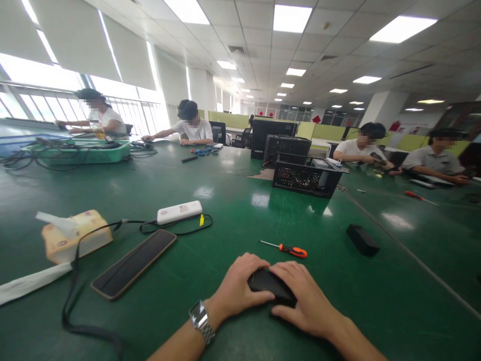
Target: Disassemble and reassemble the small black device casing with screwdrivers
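Note:
Between my two hands is a small black box-shaped device [273,287], lying on or just above the green tabletop. My left hand [244,283] grips its left end, thumb along the near side and fingers over the far edge; a watch [199,317] is on that wrist. On the other end, my right hand [306,301] is closed around it in the same way. Both hands cover parts of the device, so its exact kind cannot be made out. A screwdriver [295,250] with an orange and black handle lies just beyond the hands.
To the left are a phone [134,263], a white power strip [179,212] with a black cable, and a tissue pack [84,233]. A black block [363,239] lies right. Farther off stand computer cases [306,175] and a green basket [86,153] of cables. Several people sit around the table.

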`<state>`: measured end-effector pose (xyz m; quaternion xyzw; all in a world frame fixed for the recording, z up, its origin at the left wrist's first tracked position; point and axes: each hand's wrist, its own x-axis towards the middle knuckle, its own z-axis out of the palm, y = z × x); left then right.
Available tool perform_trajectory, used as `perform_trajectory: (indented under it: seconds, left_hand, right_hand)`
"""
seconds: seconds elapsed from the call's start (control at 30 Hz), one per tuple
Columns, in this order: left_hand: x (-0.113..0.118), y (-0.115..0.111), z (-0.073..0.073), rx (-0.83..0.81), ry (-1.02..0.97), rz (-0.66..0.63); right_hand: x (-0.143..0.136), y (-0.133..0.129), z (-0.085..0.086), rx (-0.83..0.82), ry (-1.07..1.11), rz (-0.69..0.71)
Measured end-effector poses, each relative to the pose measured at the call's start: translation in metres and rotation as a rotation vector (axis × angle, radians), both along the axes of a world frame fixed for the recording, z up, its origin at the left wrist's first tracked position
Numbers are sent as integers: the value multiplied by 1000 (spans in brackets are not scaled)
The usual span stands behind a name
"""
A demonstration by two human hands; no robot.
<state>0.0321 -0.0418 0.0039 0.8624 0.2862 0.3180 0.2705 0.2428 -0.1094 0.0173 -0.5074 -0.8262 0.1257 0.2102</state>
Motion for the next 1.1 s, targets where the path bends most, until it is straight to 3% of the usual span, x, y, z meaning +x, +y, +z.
perform_trajectory:
  seconds: [0.2,0.37,0.77,1.1]
  left_hand:
    - [1,-2,6,-5,22,-13]
    - [3,-5,7,-20,-2,14]
    - [7,-5,6,1,19,69]
    - [6,-3,5,19,32,38]
  right_hand:
    - [42,-2,4,-148,-63,-119]
    - [66,3,0,-163,-35,-163]
    - [81,11,-5,-169,-9,-163]
    - [81,18,-22,-88,146,-345]
